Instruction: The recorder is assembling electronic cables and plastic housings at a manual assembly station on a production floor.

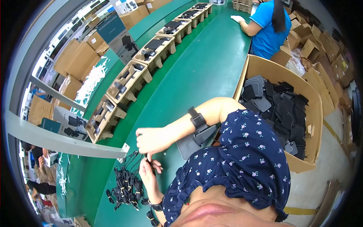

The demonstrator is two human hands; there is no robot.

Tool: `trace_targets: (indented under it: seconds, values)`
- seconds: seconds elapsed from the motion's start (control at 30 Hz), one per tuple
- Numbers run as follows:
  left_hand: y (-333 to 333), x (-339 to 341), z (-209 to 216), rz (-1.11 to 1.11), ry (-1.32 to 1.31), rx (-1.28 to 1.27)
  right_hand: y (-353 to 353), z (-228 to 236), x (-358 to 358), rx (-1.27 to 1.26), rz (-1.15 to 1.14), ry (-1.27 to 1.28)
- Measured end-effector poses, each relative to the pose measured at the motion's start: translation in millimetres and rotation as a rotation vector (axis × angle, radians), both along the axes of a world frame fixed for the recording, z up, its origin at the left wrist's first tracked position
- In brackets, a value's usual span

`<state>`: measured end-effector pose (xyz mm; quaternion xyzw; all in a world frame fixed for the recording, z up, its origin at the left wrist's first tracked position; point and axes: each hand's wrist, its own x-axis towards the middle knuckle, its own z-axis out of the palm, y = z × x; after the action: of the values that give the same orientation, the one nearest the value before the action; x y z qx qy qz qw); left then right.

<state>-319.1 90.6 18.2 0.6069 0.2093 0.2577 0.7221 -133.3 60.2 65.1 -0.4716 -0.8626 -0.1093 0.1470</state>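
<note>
My right hand [153,140] reaches across with its fingers curled over a dark, thin piece that looks like part of a black cable [146,155]. Just below it, my left hand [149,176] has its fingers closed round the same dark strand, and the two hands almost meet. Most of the strand is hidden by my fingers. Beside my left hand lies a pile of bundled black cables [126,185], several with pale ties, on the green bench [181,98]. A flat dark-grey plate [187,145] lies partly under my right forearm.
Cardboard trays [109,123] holding black parts line the green belt. A grey metal bar [72,136] juts in at left, near my hands. To my right stands a large carton [312,151] with black and grey pieces [283,109]. A co-worker in blue [268,28] stands farther along the bench.
</note>
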Motion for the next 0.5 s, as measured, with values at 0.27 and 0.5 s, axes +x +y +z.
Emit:
trace_targets:
  seconds: [0.27,0.5]
  values:
    - [28.0,-11.8,-32.7,0.03,0.141,0.17,3.4,-37.8,0.3,-0.281,0.057,0.209]
    - [33.5,-4.8,-45.8,0.258,0.183,0.427,24.2,-5.9,46.6,-0.188,-0.251,0.321]
